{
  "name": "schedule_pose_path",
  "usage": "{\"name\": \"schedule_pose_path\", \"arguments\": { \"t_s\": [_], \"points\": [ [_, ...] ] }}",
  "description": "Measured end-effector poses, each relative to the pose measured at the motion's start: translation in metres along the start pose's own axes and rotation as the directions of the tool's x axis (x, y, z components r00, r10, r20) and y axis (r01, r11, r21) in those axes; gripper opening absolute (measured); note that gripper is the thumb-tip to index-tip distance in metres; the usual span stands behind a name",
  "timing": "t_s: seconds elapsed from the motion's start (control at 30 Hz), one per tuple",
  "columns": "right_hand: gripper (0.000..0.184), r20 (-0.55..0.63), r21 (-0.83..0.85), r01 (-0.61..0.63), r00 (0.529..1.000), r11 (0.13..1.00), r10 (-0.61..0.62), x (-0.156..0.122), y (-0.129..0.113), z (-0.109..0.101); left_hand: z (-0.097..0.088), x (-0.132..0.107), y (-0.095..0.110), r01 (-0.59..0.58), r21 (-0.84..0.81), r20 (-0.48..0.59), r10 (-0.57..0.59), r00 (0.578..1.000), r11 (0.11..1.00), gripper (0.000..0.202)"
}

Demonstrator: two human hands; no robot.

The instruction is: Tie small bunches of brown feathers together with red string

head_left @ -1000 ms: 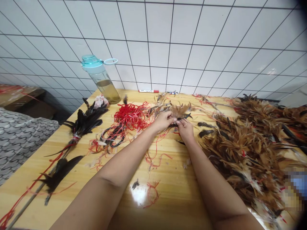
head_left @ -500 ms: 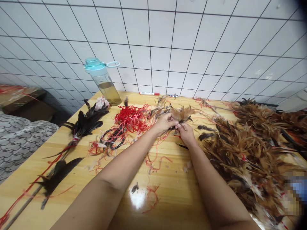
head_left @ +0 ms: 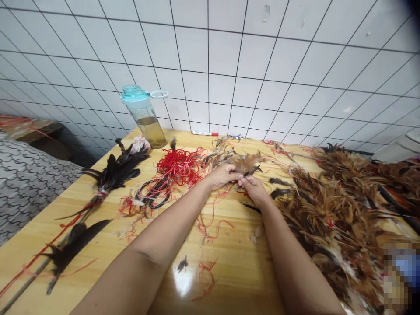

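- Left hand [head_left: 225,176] and right hand [head_left: 253,189] stay pinched together on the brown feathers [head_left: 246,163].
- The view has tilted up.
- Marker [head_left: 204,133]: print too small to read.

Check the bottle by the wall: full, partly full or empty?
Partly full: the bottle holds brownish liquid that stops short of the turquoise lid.

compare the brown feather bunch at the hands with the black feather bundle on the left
The brown feather bunch is tan and wispy; the black feather bundle is dark, with broader feathers. The bunch looks smaller than the bundle. The left hand and right hand hold the bunch; the bundle lies on the table. Both are clusters of feathers.
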State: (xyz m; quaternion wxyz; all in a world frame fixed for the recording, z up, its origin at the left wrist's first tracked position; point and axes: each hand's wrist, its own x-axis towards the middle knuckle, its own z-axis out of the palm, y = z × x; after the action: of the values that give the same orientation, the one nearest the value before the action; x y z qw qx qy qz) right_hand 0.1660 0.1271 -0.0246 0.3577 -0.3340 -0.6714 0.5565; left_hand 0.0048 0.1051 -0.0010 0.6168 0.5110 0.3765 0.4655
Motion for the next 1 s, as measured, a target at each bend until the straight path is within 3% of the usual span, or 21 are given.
{"name": "schedule_pose_path", "arguments": {
  "t_s": [0.17, 0.33, 0.5, 0.83, 1.0],
  "points": [
    [0.039, -0.01, 0.019, -0.024, 1.0, 1.0, 0.024, -0.0001, -0.0039, 0.0007, 0.0035, 0.0011, -0.0022, -0.018, 0.005, -0.017, 0.018, 1.0, 1.0, 0.039],
    [0.031, -0.006, 0.097, 0.005, 1.0, 0.995, -0.005, 0.0004, -0.0068, 0.0013, 0.0073, 0.0042, -0.0062, -0.06, -0.196, -0.165, 0.028, 0.986, 0.979, 0.046],
    [0.026, 0.008, 0.094, 0.018, 1.0, 0.995, -0.019, 0.0007, -0.007, 0.0031, 0.0069, 0.0042, -0.0038, -0.051, -0.377, -0.224, -0.038, 0.974, 0.925, 0.045],
    [0.028, -0.008, -0.02, 0.047, 0.999, 0.999, -0.047, 0.0007, -0.007, 0.0042, 0.0088, 0.0004, -0.0033, -0.006, -0.334, -0.101, -0.03, 0.994, 0.942, 0.049],
    [0.028, -0.004, -0.033, 0.07, 0.998, 0.997, -0.07, 0.0016, -0.0059, 0.0058, 0.0093, -0.0004, -0.0019, -0.001, -0.269, -0.105, -0.029, 0.994, 0.963, 0.05]
  ]
}}
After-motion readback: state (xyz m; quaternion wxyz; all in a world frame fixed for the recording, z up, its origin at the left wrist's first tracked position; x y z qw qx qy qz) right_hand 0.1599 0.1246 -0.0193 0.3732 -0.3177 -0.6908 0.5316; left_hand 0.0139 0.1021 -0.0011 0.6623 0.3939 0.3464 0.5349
